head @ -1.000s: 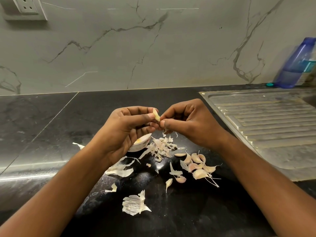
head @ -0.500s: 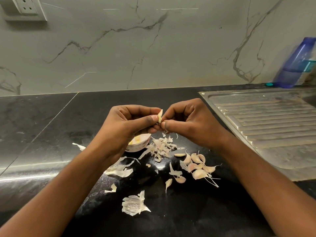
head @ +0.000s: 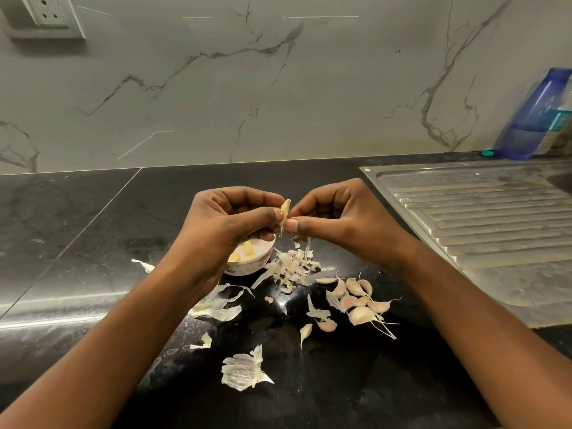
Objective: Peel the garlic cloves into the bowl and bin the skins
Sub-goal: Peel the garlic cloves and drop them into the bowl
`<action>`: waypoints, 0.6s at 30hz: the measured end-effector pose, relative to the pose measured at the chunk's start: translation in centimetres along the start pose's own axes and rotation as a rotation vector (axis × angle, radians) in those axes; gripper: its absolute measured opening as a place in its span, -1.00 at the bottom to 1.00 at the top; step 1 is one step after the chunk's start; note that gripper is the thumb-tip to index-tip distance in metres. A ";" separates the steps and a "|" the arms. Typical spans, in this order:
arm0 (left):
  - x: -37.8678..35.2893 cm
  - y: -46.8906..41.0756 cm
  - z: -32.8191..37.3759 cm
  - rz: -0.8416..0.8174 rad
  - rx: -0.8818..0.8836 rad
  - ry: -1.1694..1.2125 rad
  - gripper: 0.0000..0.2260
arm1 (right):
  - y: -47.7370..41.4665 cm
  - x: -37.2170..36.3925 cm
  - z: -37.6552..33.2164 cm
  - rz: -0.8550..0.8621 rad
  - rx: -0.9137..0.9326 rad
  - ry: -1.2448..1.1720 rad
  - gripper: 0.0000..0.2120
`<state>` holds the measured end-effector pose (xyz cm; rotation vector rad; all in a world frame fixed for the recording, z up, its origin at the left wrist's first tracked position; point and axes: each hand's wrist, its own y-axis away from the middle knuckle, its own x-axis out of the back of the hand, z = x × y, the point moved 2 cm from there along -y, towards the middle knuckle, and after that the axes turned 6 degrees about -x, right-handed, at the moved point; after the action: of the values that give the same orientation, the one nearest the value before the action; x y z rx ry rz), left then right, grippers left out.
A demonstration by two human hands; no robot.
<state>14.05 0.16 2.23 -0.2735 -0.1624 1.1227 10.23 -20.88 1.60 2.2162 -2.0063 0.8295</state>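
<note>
Back wall (head: 216, 88): pale grey marble-look slab, dark veins running diag., a few thin white streaks. Elec. socket plate (head: 46, 13) top L corner, white, in raised frame, partly cut off by the picture edge. Countertop (head: 77, 227): black polished stone, faint speckle, glossy. Thin seam (head: 102, 209) runs diag. across L part. Bright strip of reflected light (head: 46, 317) along L side nr front. Stainless drainboard (head: 479, 218) set in counter at R, ribbed, dull, water-marked. Blue translucent bottle (head: 532, 116) at back R against wall; small teal cap (head: 487, 153) just beside its base. Light dim, even.
</note>
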 end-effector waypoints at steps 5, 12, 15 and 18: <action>0.0 0.0 -0.1 -0.031 -0.005 -0.020 -0.73 | -0.1 0.2 0.1 0.006 -0.072 -0.077 -0.86; -0.3 0.1 0.0 -0.050 -0.059 -0.123 -0.86 | -0.3 0.1 0.3 0.039 -0.101 -0.068 -0.90; -0.3 0.2 0.1 -0.050 -0.069 -0.127 -0.86 | -0.2 0.1 0.3 0.049 -0.093 -0.062 -0.90; -0.4 0.2 0.1 -0.052 -0.072 -0.120 -0.86 | -0.2 0.2 0.3 0.062 -0.076 -0.044 -0.90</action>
<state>13.64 -0.13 2.31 -0.2649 -0.3152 1.0832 10.58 -21.11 1.47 2.1607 -2.0985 0.7027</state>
